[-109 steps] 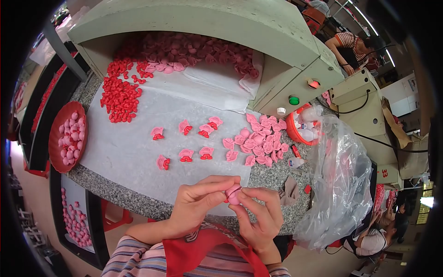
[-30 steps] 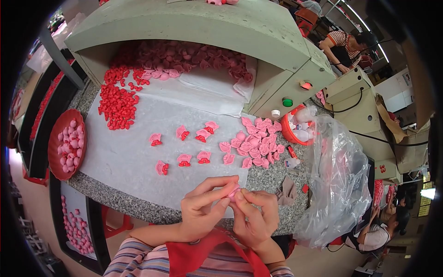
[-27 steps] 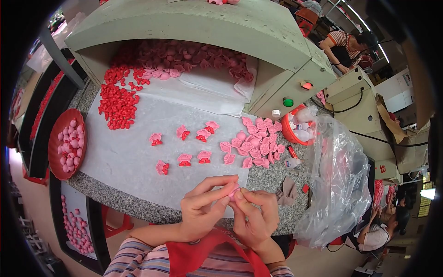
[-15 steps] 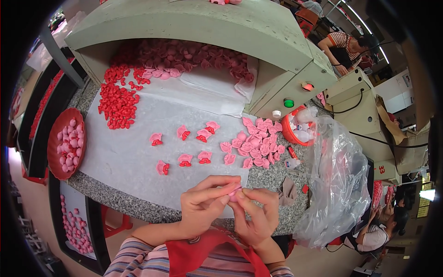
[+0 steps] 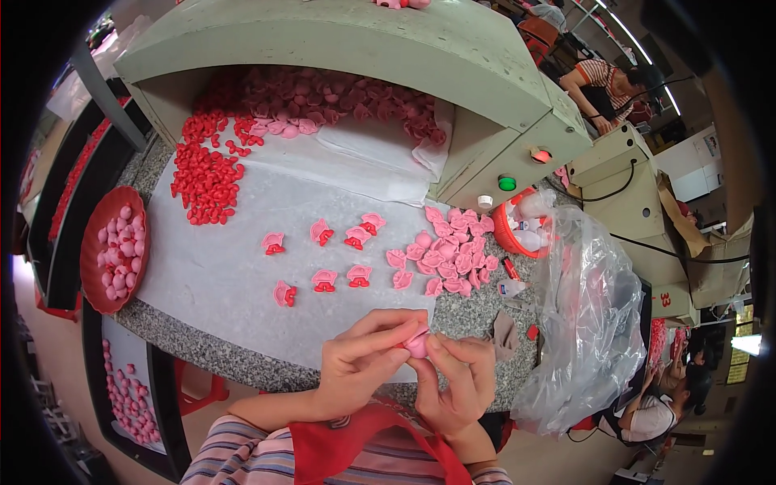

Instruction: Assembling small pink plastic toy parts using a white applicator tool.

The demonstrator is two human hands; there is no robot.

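Near the table's front edge, my left hand (image 5: 362,352) and my right hand (image 5: 457,373) meet over a small pink shell-like piece (image 5: 417,346). Thumbs and fingertips of both hands pinch it from either side, and a dark slit shows along its top. A bit of red shows by my left fingertips. Beyond my hands, several pink pieces with red feet-like parts (image 5: 324,280) lie spaced out on a white sheet (image 5: 218,271). To their right is a heap of loose pink shell pieces (image 5: 447,257).
A pale green metal housing (image 5: 339,40) with coloured buttons spans the back, pink pieces inside. Small red parts (image 5: 204,182) are piled at its left. A red bowl (image 5: 89,279) holds pink balls. On the right are a red basket (image 5: 508,234) of bottles and a clear plastic bag (image 5: 594,323).
Both hands have shifted slightly to the right with the pink piece. More of the piece and its slit now show between my fingers.
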